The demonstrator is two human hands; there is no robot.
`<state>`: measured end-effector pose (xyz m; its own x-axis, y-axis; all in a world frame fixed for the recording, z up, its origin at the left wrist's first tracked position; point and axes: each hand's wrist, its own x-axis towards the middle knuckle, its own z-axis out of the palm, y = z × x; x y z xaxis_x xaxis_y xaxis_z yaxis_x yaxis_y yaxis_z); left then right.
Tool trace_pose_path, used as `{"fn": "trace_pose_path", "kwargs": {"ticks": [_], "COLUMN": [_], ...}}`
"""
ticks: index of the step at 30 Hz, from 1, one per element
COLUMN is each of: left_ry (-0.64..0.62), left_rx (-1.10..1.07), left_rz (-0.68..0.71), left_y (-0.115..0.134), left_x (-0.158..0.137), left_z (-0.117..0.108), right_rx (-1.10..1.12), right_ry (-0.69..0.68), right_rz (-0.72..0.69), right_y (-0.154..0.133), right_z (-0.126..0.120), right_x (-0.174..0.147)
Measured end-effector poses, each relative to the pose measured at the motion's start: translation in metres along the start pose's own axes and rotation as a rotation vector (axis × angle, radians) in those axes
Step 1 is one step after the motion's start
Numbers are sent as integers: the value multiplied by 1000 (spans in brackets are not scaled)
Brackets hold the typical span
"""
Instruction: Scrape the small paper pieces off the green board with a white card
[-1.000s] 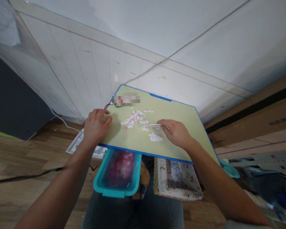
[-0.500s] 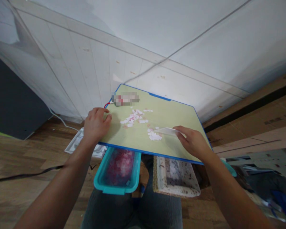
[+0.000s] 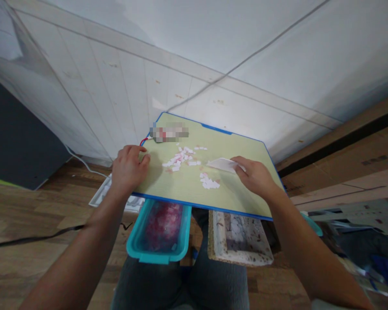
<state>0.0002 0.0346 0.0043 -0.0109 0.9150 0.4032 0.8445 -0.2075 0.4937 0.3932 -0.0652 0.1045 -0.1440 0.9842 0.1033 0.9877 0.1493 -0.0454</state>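
Observation:
My right hand (image 3: 255, 175) pinches a thin, flat white card (image 3: 222, 164) between thumb and fingers. The card is tilted above a pale yellow board (image 3: 236, 148) with a blue rim. Just nearer to me than the card lies a small heap of white chips (image 3: 209, 181). Farther left, a looser spread of white and pinkish chips (image 3: 183, 156) covers the middle of the board. At the board's left edge rests my left hand (image 3: 130, 170), thumb and fingers apart, holding nothing.
Below the board's front edge are a teal tub (image 3: 132, 241) with reddish contents and a speckled white foam box (image 3: 265, 254). A pixelated object (image 3: 170, 132) with a red cord lies at the back left. Cardboard boxes (image 3: 345, 168) stand at the right; a wall is behind.
My right hand and the card have moved away from me and slightly left, off the nearer heap of chips. My left hand stays at the board's edge.

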Motion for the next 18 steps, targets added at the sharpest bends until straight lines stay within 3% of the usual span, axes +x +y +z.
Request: {"fn": "trace_pose_path", "kwargs": {"ticks": [6,13,18], "left_ry": [-12,-5,-8], "left_rx": [-4,17,16], "left_rz": [5,2,-5], "left_y": [0,1,1], "left_x": [0,1,0], "left_z": [0,0,0], "right_rx": [-59,-100,-124], "right_ry": [-70,-50,-38], "right_rz": [-17,6,-18], "right_y": [-15,-17,-23], "right_z": [-6,4,-1], "right_x": [-35,1,5]}}
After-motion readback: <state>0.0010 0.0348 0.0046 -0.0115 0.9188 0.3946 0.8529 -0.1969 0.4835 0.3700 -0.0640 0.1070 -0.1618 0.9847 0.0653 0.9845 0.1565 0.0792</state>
